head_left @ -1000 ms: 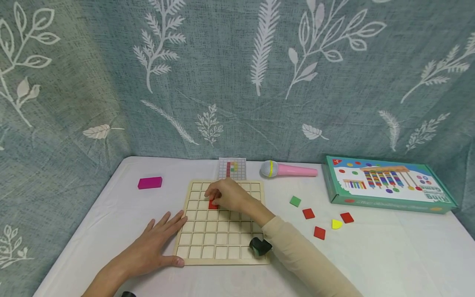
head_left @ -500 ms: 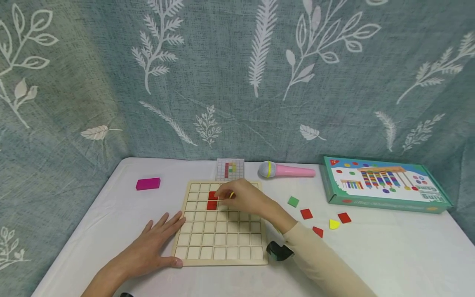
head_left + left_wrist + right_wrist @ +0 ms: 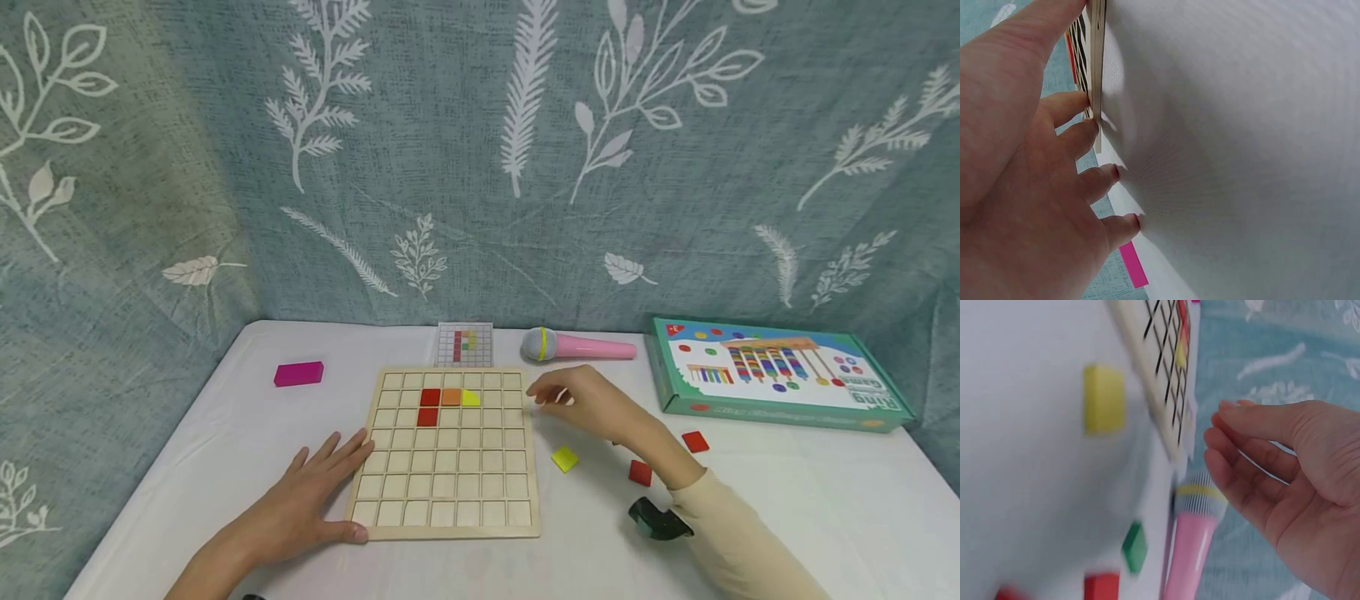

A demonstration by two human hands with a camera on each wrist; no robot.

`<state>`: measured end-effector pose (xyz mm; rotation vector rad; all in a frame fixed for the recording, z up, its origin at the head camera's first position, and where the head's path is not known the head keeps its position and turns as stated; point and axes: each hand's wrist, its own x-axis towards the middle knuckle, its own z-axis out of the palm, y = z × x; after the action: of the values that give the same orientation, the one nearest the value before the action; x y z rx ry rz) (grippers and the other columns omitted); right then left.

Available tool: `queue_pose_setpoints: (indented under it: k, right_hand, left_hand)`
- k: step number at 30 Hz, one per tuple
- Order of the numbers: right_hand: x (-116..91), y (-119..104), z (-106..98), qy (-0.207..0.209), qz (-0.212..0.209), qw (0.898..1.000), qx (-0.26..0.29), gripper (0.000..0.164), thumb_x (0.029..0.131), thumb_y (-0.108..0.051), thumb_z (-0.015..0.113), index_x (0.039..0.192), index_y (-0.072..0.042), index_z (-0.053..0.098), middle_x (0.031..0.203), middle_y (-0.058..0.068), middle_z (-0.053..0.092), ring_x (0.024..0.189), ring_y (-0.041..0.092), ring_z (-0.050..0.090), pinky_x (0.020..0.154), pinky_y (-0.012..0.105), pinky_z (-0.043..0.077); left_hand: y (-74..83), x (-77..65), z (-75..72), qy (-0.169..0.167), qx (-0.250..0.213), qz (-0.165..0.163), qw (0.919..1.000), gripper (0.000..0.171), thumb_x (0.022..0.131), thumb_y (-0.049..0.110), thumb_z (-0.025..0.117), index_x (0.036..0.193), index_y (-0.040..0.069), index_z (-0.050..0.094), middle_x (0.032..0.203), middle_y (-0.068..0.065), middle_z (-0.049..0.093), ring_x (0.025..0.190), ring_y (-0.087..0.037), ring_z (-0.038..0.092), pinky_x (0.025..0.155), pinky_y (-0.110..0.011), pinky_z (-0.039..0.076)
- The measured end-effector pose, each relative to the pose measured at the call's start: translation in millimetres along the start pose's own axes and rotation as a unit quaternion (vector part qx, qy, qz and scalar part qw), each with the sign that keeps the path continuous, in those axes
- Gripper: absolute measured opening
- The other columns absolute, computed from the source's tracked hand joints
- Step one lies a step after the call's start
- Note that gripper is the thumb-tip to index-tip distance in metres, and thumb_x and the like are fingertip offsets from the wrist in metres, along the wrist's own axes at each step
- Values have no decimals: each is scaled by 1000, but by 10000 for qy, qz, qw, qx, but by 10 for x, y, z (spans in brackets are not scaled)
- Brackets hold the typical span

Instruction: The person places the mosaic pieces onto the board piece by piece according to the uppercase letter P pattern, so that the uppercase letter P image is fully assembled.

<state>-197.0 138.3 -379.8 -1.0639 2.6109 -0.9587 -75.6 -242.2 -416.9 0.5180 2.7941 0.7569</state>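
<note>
A wooden grid board (image 3: pixel 445 531) lies on the white table, with red tiles (image 3: pixel 429 407), an orange tile (image 3: pixel 452 397) and a yellow tile (image 3: pixel 471 398) in its upper squares. My left hand (image 3: pixel 300 504) lies spread at the board's left edge, thumb and index finger touching it; the left wrist view shows nothing in its grasp. My right hand (image 3: pixel 588 404) hovers just right of the board, fingers loosely bent. Nothing sits between those fingers in the right wrist view. Below this hand are a yellow square tile (image 3: pixel 565 458) and a green tile (image 3: pixel 1135 547), hidden behind the hand in the head view.
Red tiles (image 3: pixel 695 442) lie on the table to the right. Behind the board is a small printed pattern card (image 3: pixel 465 344), with a pink toy microphone (image 3: pixel 592 346) beside it. A green game box (image 3: pixel 783 375) stands back right, a magenta block (image 3: pixel 298 373) back left.
My right hand has left the board and moved right, off its edge. Orange and yellow tiles now show beside the upper red tile. My left hand has stayed put.
</note>
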Motion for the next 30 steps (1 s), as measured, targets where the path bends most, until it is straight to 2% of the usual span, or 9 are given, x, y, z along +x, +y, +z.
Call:
queue_pose_setpoints:
  k: [9, 16, 24, 30]
  right_hand:
    - [-465, 305, -187, 135, 291, 9993, -186, 23, 86, 2, 71, 109, -2, 71, 96, 4, 72, 87, 14, 65, 79, 30, 57]
    - [-733, 434, -242, -132, 650, 9975, -245, 27, 85, 2, 70, 111, -4, 70, 102, 1, 72, 94, 19, 65, 82, 34, 56]
    - [-785, 509, -201, -85, 648, 9975, -268, 28, 85, 4, 70, 111, -4, 70, 99, -2, 70, 90, 16, 63, 82, 32, 56]
    - [-788, 505, -215, -192, 729, 9969, -212, 27, 85, -1, 72, 113, -4, 70, 103, -1, 70, 92, 17, 63, 81, 32, 56]
  left_hand:
    - [-8, -8, 16, 51, 21, 58, 10000, 106, 67, 63, 75, 150, 7, 39, 158, -13, 30, 143, -49, 18, 109, -72, 10]
    - [-11, -4, 19, 36, 16, 31, 10000, 106, 67, 63, 75, 150, 8, 38, 158, -13, 30, 144, -49, 18, 109, -72, 9]
    - [0, -12, 25, 62, 27, -22, 10000, 106, 67, 62, 76, 150, 8, 39, 159, -12, 30, 144, -48, 17, 110, -71, 9]
    - [8, 3, 26, 38, 9, -32, 10000, 106, 67, 61, 77, 150, 9, 39, 159, -12, 29, 144, -48, 17, 109, -71, 9]
